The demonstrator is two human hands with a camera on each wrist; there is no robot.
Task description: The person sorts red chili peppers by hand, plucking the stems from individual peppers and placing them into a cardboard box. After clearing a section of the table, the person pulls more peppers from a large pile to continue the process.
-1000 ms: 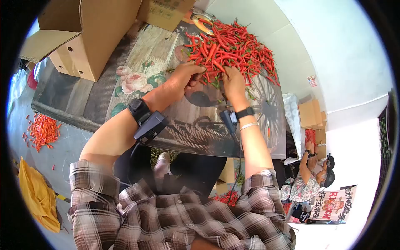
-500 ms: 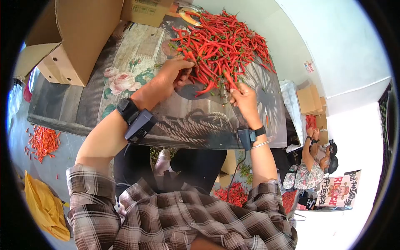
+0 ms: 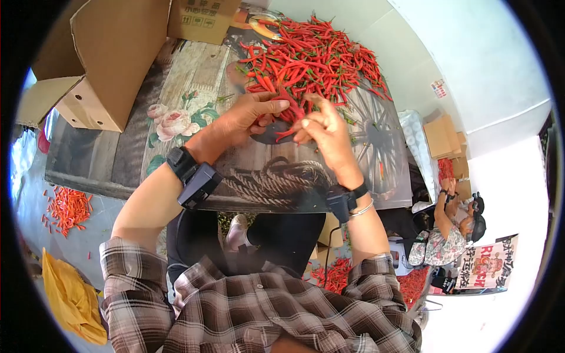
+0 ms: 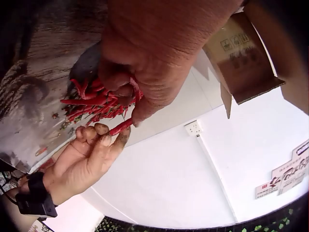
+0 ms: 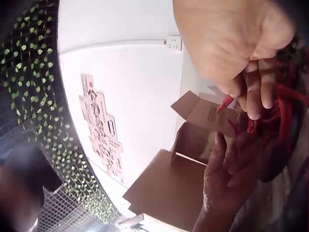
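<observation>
Red chili peppers (image 3: 329, 62) lie heaped over the far part of the table. At the heap's near edge my left hand (image 3: 244, 116) grips several red chilies, thumb on top, fingers curled beneath. Close to its right, my right hand (image 3: 332, 138) pinches a red chili (image 4: 120, 127) between thumb and finger, its other fingers bent. That chili's end reaches up to the left thumb in the left wrist view. From the right wrist, a red tip (image 5: 225, 103) pokes out of my right fingertips above the left hand (image 5: 229, 176).
A large open cardboard box (image 3: 120, 65) stands on the table's left, a smaller carton (image 3: 203, 20) behind it. Cut red chilies (image 3: 67, 209) and a yellow cloth (image 3: 70, 294) lie on the floor at left. Another person (image 3: 444, 235) works with chilies at far right.
My right hand left the heap with a red chili, drew back toward me, then came up and left beside the left hand. The left hand shifted a little, still gripping chilies.
</observation>
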